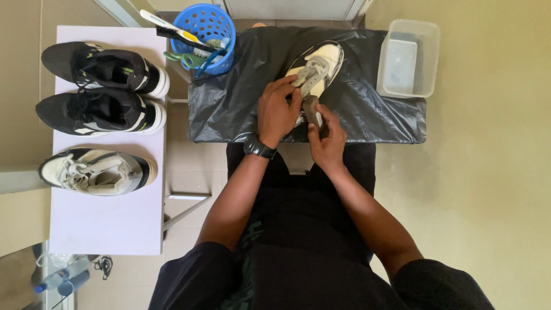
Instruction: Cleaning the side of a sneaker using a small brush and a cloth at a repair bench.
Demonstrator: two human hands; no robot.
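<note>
1. Floor tiles (493, 189) of plain beige fill the room around a small surface (367, 123) draped in a black plastic sheet (235, 97), which stands right in front of the seated person's knees.
2. Resting on that sheet, near its middle, is a white shoe (321, 66) with grey straps, toe pointing away from the person.
3. Left hand (277, 109), a black watch (259, 147) on its wrist, is curled over the near side of the shoe with fingertips closed on a grey strap.
4. Right hand (327, 138) sits just beside it at the shoe's heel, fingers pinched shut on a grey strap end; how firmly, I cannot tell.
5. A blue basket (209, 28) stands at the sheet's far left corner, holding brushes (183, 37) with white, yellow and green handles that stick out over its rim.
6. A clear plastic tub (408, 57) sits at the sheet's far right corner; its contents cannot be made out.
7. Well to the left of the sheet, a white board (109, 224) carries two black shoes (103, 89) and one white shoe with laces (97, 171), all lying crosswise.
8. Bare floor lies open to the right of the sheet, and a narrow gap separates the sheet's left edge from the board.
</note>
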